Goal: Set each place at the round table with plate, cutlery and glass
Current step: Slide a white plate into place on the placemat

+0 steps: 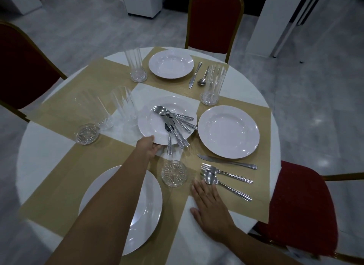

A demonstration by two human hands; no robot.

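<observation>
Round worktop (39, 166) under a white cloth, carrying beige placemats (59, 185); three red chairs (214, 18) standing around it.

Left hand (150, 148) is reaching to the middle of the worktop and gripping the near rim of the centre plate (155, 124); thumb lying on the rim, the other fingers hidden beneath the plate, so I cannot tell how they are set. This plate is carrying the loose cutlery pile (173, 124): spoons and knives fanned out, handles pointing toward the near right, one handle overhanging the rim.

Right hand (210, 207) is lying palm down on the cloth at the near right; fingers (199, 191) straight and slightly spread, holding nothing; fingertips just beside the spoon (209, 178) of the right-hand place.

Right place: plate (228, 131) on its mat, knife (226, 161), fork (226, 173) and that spoon lying in a row nearer than it; glass (211, 85) standing upright beyond it.

Far place: plate (171, 64), knife (195, 75) and spoon (202, 77) to its right, upright glass (136, 64) to its left.

Near place: plate (149, 201) partly covered by the left forearm; a glass (173, 173) standing just to its right, seen from above.

Left side: two glasses (126, 107) near the centre plate, blurred; a third glass (87, 133) nearer the edge.
</observation>
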